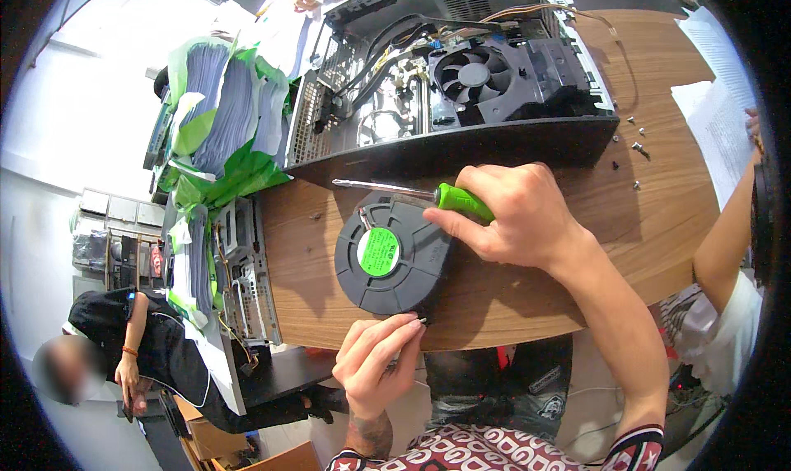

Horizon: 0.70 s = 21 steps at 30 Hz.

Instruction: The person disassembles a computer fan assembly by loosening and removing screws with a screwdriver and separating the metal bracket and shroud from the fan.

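Observation:
My right hand (519,215) is wrapped round the green and black handle of a screwdriver (461,201). Its metal shaft points left, over the upper edge of a dark grey blower fan (350,265) lying on the table. The fan's round middle carries a green label. At the table's near edge, just below the fan, the curled fingers of my left hand (379,364) pinch something small, too tiny to name. Beyond the fan stands an open black computer case (494,145), with a black cooling fan (474,75) and cables inside.
Several loose screws (637,147) lie on the wooden table (659,240) right of the case. Papers (710,112) are at the far right beside another person's arm (729,224). Paper bundles in green wrapping (218,100) and a metal chassis (247,273) stand left. Someone in black (156,339) sits lower left.

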Available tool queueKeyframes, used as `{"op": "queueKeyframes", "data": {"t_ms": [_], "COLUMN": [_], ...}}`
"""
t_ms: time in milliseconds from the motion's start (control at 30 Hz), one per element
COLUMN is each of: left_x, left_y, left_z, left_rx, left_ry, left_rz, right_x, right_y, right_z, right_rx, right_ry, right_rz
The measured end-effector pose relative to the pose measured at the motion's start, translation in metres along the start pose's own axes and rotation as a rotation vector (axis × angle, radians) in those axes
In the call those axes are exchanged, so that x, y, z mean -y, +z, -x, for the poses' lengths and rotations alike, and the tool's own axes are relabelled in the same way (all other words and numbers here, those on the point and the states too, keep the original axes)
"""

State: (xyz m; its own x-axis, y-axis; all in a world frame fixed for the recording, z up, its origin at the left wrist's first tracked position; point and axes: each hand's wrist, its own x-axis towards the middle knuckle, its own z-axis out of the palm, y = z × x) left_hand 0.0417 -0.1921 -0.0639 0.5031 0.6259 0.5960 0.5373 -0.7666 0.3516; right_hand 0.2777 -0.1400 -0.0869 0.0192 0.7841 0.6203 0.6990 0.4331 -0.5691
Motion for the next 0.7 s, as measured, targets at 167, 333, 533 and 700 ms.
{"op": "queueKeyframes", "data": {"t_ms": [167, 333, 533, 700], "left_x": [0.0009, 0.0013, -0.0032, 0.0005], "left_y": [0.0002, 0.0005, -0.0005, 0.0002], "left_z": [0.0007, 0.0029, 0.0011, 0.0032], "left_rx": [0.002, 0.036, 0.06, 0.127], "left_ry": [0.005, -0.007, -0.074, -0.033], "left_rz": [-0.016, -0.013, -0.01, 0.016], "right_x": [-0.0001, 0.0013, 0.0, 0.0006], "right_y": [-0.0012, -0.0013, -0.001, -0.0016], "right_z": [-0.0006, -0.0007, -0.0001, -0.0005], "right_rx": [0.019, 0.021, 0.019, 0.025], "right_ry": [0.009, -0.002, -0.007, -0.003], "right_rz": [-0.004, -0.006, -0.003, 0.006]}}
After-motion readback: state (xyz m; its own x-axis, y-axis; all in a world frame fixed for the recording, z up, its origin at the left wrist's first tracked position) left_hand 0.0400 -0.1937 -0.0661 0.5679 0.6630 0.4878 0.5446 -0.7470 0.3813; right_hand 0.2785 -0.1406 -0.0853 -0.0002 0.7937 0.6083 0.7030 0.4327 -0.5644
